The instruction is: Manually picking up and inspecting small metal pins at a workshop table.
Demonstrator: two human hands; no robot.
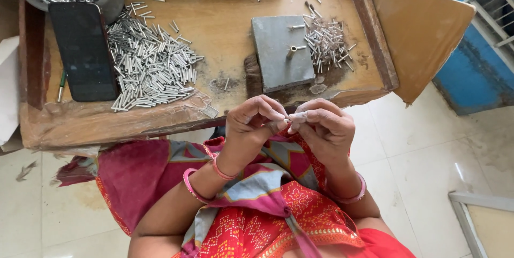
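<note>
We pinch a small silver metal tube (289, 116) between our left hand (251, 124) and right hand (326, 129), both closed on it, above the lap. A loosened pinch could drop it onto the red patterned cloth (300, 215).

thing: small silver metal tube (289, 117)
state: pinched at both ends by fingertips
pose: roughly level
place: just before the table edge

L hand (251, 121) + R hand (324, 127) pinch small metal tube (289, 119) | tube pile (150, 68) on bench (225, 17)
</note>
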